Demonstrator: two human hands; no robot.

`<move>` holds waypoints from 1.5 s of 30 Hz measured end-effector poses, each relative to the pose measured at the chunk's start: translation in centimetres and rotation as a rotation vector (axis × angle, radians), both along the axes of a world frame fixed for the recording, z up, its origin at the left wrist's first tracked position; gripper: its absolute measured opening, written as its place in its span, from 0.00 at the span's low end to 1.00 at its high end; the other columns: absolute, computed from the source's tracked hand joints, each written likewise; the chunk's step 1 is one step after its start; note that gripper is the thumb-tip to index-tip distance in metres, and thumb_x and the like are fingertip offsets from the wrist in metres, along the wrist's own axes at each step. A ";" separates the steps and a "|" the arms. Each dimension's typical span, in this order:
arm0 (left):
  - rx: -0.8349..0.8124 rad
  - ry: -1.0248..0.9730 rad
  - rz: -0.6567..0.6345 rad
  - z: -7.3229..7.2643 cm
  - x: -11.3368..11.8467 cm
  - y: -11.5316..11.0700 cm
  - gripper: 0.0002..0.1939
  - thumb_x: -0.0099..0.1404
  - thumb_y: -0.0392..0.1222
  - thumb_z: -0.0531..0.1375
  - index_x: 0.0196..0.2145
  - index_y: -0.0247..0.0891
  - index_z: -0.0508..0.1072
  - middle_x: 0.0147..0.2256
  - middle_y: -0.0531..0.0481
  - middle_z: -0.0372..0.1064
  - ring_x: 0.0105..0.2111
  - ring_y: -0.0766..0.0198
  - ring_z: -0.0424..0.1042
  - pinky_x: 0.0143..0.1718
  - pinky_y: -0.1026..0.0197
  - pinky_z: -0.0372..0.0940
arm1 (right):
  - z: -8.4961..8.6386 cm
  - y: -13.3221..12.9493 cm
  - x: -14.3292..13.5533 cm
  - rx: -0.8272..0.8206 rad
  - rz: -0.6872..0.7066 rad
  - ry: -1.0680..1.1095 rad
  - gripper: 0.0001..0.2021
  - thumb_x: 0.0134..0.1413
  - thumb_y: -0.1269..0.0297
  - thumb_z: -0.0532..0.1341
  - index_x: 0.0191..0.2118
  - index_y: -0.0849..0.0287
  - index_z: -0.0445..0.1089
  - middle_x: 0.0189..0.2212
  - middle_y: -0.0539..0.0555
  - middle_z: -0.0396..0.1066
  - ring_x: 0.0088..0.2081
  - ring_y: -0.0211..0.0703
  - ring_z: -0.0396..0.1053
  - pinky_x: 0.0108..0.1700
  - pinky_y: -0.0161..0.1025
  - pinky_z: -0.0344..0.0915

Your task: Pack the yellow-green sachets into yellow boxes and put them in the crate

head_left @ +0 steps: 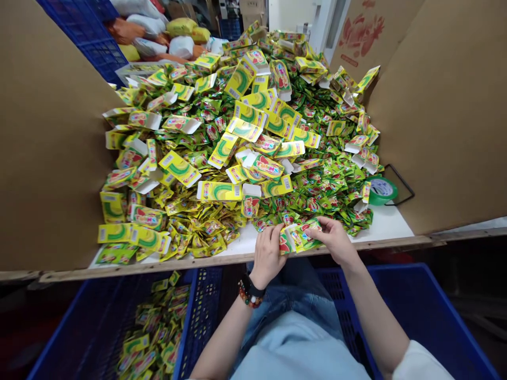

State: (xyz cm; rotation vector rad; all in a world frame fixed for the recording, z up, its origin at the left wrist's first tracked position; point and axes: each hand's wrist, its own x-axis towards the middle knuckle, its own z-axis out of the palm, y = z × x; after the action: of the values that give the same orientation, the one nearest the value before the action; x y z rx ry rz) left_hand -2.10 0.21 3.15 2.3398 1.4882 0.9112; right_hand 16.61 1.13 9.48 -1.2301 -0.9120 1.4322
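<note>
At the table's front edge my left hand [270, 254] is closed around a small candy box [285, 241], its white end flap open toward the right. My right hand [333, 240] pinches a green candy packet [306, 235] that lies against the open end of that box. Whether the packet's tip is inside the box I cannot tell. Just beyond my hands spread loose green packets [317, 184], with yellow packets [198, 227] to the left. Many yellow and green boxes [253, 116] are heaped over them, several with open white flaps.
Cardboard walls [51, 137] flank the white tabletop [390, 224]. A roll of green tape [382, 191] sits at the right beside a black wire frame [404, 184]. Below the edge, a blue crate [184, 338] holds filled-looking boxes; another blue crate [420, 311] stands right. Sacks [146, 37] are piled behind.
</note>
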 end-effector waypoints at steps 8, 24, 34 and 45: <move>0.031 -0.071 -0.013 0.3 0.7 -0.6 0.25 0.56 0.41 0.62 0.51 0.37 0.64 0.41 0.43 0.69 0.40 0.53 0.70 0.39 0.55 0.66 | 0.7 0.6 -0.3 0.230 0.127 -0.551 0.11 0.46 0.57 0.67 0.31 0.60 0.74 0.26 0.51 0.74 0.28 0.44 0.71 0.32 0.39 0.67; 0.084 -0.329 0.279 -2.3 3.0 -1.6 0.15 0.65 0.39 0.56 0.49 0.35 0.64 0.41 0.40 0.68 0.41 0.54 0.70 0.41 0.52 0.68 | -2.5 -2.8 -5.9 0.753 -0.228 -1.151 0.07 0.61 0.66 0.60 0.41 0.54 0.76 0.33 0.51 0.79 0.43 0.50 0.70 0.53 0.52 0.54; 0.217 -0.334 0.198 -3.2 2.5 -1.8 0.26 0.63 0.43 0.61 0.57 0.38 0.58 0.47 0.38 0.68 0.46 0.53 0.71 0.42 0.52 0.69 | -4.8 -3.3 -5.3 0.519 -0.162 -0.515 0.25 0.61 0.61 0.57 0.63 0.51 0.60 0.61 0.56 0.64 0.62 0.50 0.61 0.61 0.52 0.58; 0.069 -0.315 0.153 -2.9 2.3 -1.6 0.22 0.67 0.42 0.52 0.57 0.33 0.57 0.47 0.36 0.67 0.47 0.52 0.71 0.45 0.49 0.69 | -4.8 -3.1 -6.3 0.393 -0.018 -0.367 0.15 0.57 0.57 0.62 0.48 0.54 0.77 0.45 0.56 0.78 0.49 0.57 0.75 0.55 0.57 0.68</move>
State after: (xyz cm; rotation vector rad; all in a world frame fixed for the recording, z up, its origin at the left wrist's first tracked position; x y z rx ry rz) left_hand 0.16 -1.42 0.22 2.0266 1.5367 1.3186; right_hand 10.34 -1.98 4.69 -1.2098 -1.3545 0.9627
